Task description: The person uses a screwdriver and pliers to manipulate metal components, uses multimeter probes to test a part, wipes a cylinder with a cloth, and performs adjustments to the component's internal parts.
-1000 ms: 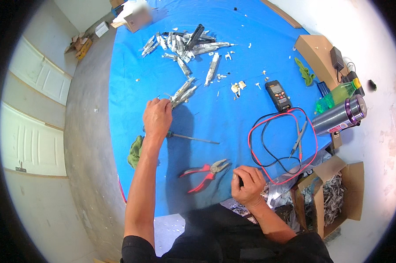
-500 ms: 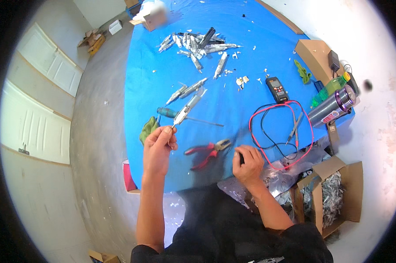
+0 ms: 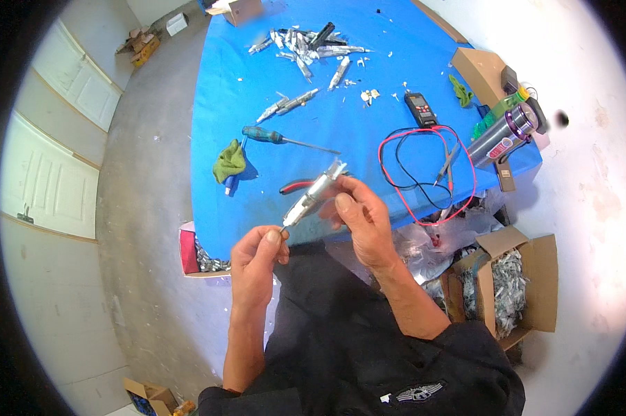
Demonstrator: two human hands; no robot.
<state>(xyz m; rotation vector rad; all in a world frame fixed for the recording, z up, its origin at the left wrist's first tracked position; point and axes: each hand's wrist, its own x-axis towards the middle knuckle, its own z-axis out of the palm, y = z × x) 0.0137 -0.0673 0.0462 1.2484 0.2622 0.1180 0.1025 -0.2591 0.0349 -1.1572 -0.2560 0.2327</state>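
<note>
My left hand (image 3: 256, 260) pinches the thin metal shaft of a slim silver-and-white device (image 3: 311, 197), which tilts up to the right. Near its upper end is my right hand (image 3: 365, 218), thumb and fingers apart and slightly curled; whether a fingertip touches the casing is unclear. Behind the device, the pliers (image 3: 296, 186) show mainly one red handle. A screwdriver (image 3: 264, 134) with a teal handle lies farther off on the blue-covered table (image 3: 223, 90). Two similar devices (image 3: 285, 104) rest beyond it, and several more form a pile (image 3: 306, 48) at the back.
On the left lies a green cloth (image 3: 230, 161). To the right are a black meter (image 3: 420, 109) with red and black leads, a steel flask (image 3: 501, 139) and a green bottle (image 3: 490, 123). Below the table's right edge stands an open carton (image 3: 542, 277) of scraps; a box of metal parts (image 3: 189, 253) is lower left.
My left hand has brought the device lower and nearer me. My right hand has come left and up to its far end, now covering most of the pliers. The view has shifted.
</note>
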